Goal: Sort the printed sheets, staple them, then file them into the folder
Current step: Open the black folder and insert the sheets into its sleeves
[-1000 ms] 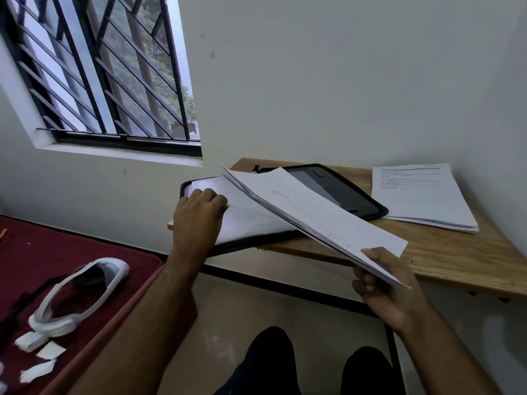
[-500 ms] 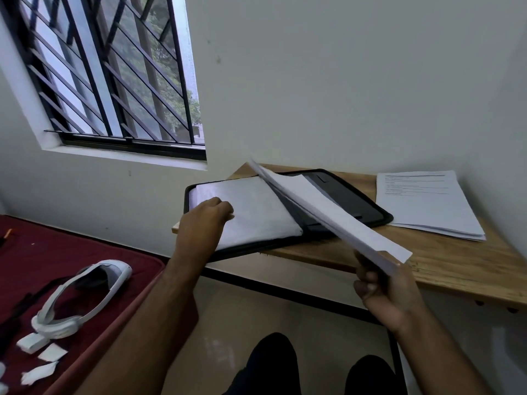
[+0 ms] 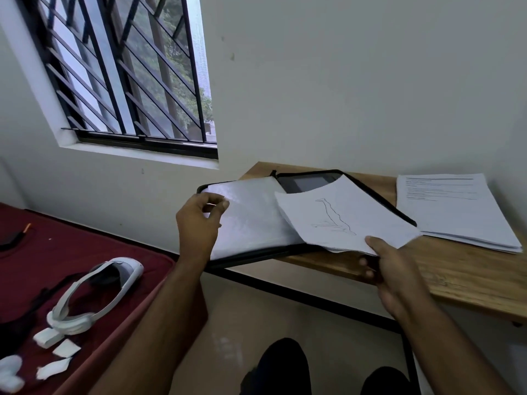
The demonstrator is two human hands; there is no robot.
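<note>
**A:** How much room was there around the work, edge to edge?

**B:** The white wall (image 3: 356,81) closed off the far edge of the wooden tabletop (image 3: 470,277). Its near edge ran from 9 o'clock down toward 4 o'clock, with open floor (image 3: 256,317) beneath. A barred window (image 3: 128,69) sat at 11 o'clock, and a maroon bed (image 3: 71,252) filled the 8 o'clock side.

**B:** The open black folder (image 3: 379,198) overhung the tabletop's left corner, so its near-left part had nothing under it.

**A:** Counts?

**B:** One folder. Two paper stacks: one pile of printed sheets (image 3: 456,212) lying flat at 3 o'clock of the folder, and one sheaf with a line drawing (image 3: 342,218) lying across the folder's middle and reaching over its near edge. One clear sleeve (image 3: 253,218) on the folder's left half. One white headband device (image 3: 97,295) on the bed, with several small white scraps (image 3: 65,349) beside it.

**A:** And each grip?

**B:** The right hand (image 3: 393,269) pinched the sheaf's near corner, thumb on top, fingers curled below. The left hand (image 3: 199,220) pinched the sleeve's far-left edge between thumb and fingertips.
</note>
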